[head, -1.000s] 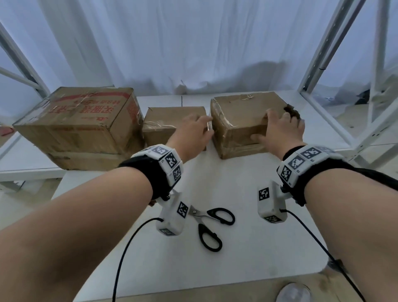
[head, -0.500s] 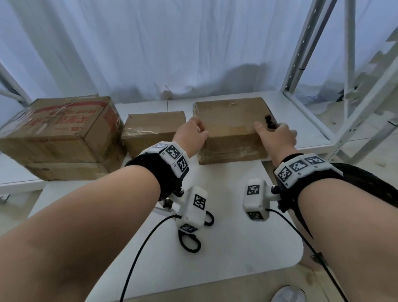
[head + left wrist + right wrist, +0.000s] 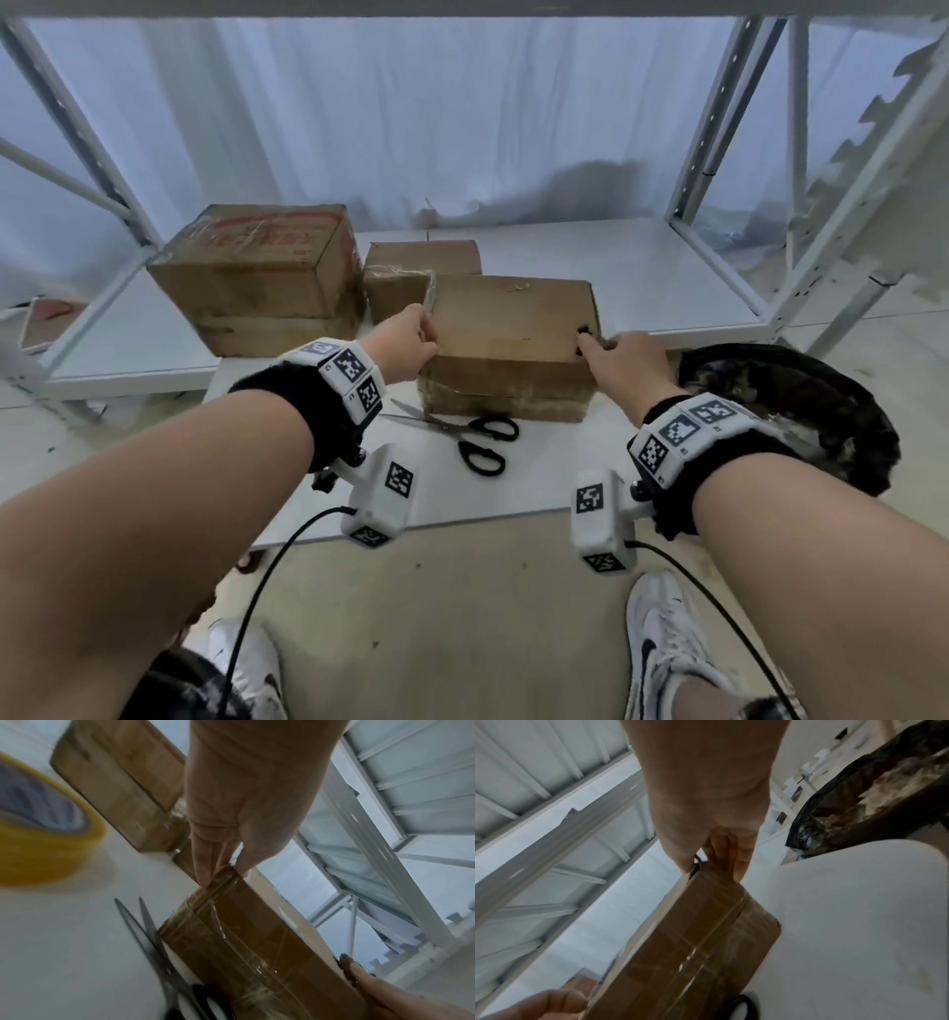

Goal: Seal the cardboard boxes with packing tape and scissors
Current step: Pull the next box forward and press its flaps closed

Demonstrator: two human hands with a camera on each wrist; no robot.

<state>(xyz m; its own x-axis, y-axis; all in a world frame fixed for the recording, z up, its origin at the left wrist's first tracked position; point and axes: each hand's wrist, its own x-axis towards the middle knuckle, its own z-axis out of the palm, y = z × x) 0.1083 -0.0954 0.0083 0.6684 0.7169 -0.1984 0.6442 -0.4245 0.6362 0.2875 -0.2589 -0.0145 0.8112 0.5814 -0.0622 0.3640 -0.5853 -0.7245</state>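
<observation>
On a white table (image 3: pixel 513 493) set against a white metal rack (image 3: pixel 719 128), pale curtain behind.

Nearest, at the left and seen only blurred from the left wrist: a yellow roll of packing tape (image 3: pixel 38 841), lying untouched.

Next, black-handled steel scissors (image 3: pixel 482 437), blades pointing left, tips touching or slipped under the near bottom edge of a brown cardboard box banded with clear tape (image 3: pixel 513 318).

Held at both ends. Left hand (image 3: pixel 405 334): thumb and fingers (image 3: pixel 203 866) clamped on the top left corner. Right hand (image 3: pixel 621 354): fingers (image 3: pixel 741 862) and thumb pinching the top right edge, right beside a dark torn hole. Cannot tell whether lifted clear of the table or resting on it.

Probable trouble from here:
- Only thin pinches on edges, so likely to slip if the box is heavy or tips.
- Ragged cardboard at the right grip, so liable to tear further under a pull.
- Could trap or drag the scissors if set down or slid nearer, leaving them hard to reach for cutting.
- Could bump the small plain brown cardboard box (image 3: pixel 421 257) just behind if pushed back.

At the right, off the table: a black bin bag full of scraps (image 3: pixel 801 411). Far left: a large brown carton with red print (image 3: pixel 257 262).
</observation>
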